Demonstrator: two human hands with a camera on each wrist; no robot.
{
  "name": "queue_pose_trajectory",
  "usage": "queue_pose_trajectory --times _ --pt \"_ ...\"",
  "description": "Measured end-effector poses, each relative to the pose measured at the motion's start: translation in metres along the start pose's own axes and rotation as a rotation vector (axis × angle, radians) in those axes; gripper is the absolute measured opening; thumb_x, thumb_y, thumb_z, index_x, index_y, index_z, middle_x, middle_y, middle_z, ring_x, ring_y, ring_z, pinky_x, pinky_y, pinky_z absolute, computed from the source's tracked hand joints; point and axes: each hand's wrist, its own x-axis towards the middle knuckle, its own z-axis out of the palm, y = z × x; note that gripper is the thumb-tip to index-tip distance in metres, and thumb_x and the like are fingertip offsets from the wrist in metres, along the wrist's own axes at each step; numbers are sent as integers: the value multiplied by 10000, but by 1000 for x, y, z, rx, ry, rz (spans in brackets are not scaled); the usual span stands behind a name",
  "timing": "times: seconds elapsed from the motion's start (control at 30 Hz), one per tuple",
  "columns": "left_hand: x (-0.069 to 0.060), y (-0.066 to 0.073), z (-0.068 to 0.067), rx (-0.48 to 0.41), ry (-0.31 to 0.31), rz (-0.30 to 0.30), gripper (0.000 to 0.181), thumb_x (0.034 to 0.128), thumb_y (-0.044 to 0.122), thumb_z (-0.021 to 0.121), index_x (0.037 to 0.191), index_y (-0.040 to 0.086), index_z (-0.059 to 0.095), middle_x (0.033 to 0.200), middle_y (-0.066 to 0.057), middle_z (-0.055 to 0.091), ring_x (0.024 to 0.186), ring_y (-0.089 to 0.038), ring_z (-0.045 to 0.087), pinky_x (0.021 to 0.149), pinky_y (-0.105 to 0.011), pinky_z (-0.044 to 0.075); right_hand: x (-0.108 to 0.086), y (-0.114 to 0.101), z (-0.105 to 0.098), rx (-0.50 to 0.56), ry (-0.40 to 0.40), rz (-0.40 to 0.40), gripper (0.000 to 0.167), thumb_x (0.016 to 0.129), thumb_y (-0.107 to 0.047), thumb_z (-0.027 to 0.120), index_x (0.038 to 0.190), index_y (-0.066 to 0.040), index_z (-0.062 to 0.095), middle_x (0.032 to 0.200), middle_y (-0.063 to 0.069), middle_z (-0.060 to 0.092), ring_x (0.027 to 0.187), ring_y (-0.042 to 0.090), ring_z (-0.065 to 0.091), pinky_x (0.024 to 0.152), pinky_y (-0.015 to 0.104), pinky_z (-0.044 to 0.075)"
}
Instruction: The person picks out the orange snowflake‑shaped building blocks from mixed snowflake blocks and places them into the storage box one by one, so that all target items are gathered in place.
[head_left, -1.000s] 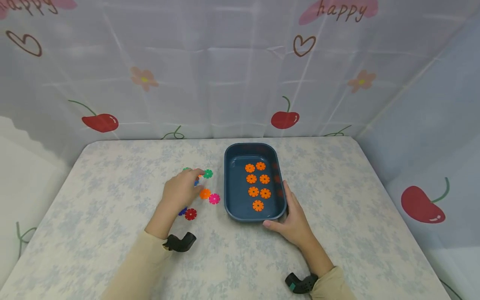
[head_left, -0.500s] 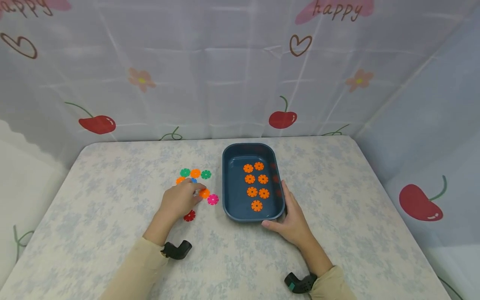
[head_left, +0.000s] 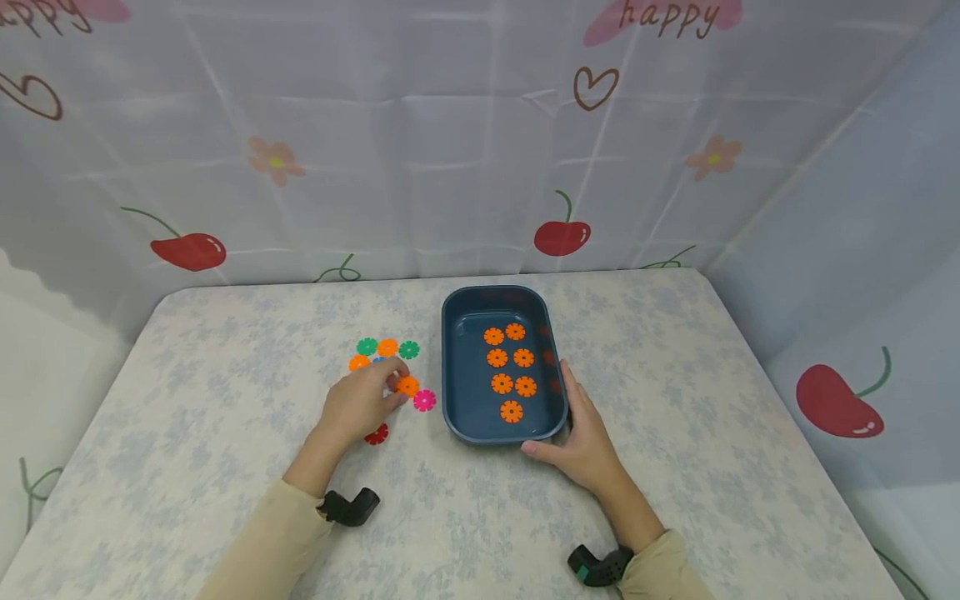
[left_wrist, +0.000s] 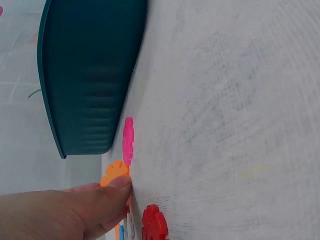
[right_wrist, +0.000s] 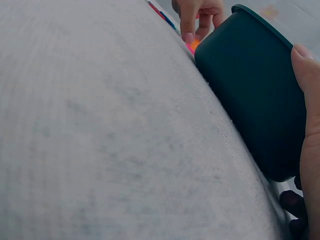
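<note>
My left hand [head_left: 357, 402] pinches an orange snowflake disc [head_left: 407, 386] between thumb and fingers; in the left wrist view that orange disc [left_wrist: 114, 171] shows tilted past the thumb. Next to it lies a pink disc [head_left: 424, 401]. Green discs [head_left: 367, 346], more orange discs [head_left: 387, 347] and a partly covered blue disc sit beyond the hand, and a red disc [head_left: 377, 434] lies by the wrist. My right hand [head_left: 587, 446] holds the near right corner of a dark blue tray [head_left: 467, 375], thumb at the near rim and fingers along the side wall. Several orange discs [head_left: 502, 384] lie inside.
A pale floral cloth covers the table [head_left: 637, 350]. A printed curtain [head_left: 420, 167] hangs behind its far edge and along the right side. Each wrist wears a black camera mount [head_left: 351, 506].
My left hand has come nearer from the green discs and now pinches the orange disc beside the pink one. The right hand stays at the tray. The head view shifts slightly.
</note>
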Motion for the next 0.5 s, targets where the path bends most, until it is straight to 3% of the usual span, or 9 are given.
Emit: queue_pose_trajectory --times 0.3,0.5 --pt "-3 -7 3 -183 -2 -56 304 867 263 774 1147 206 668 948 -15 707 628 -137 566 582 -285 456 1 1 0 -7 -2 -7 1291 676 -304 918 1594 -344 11 1670 20 127 1517 319 220 1152 643 259" --pt "-4 -7 3 -235 -5 -74 313 858 261 783 1150 200 688 941 -13 712 700 -135 597 620 -285 479 1 0 0 -5 1 -6 1289 675 -313 919 1592 -349 14 1669 23 130 1518 311 220 1158 637 254"
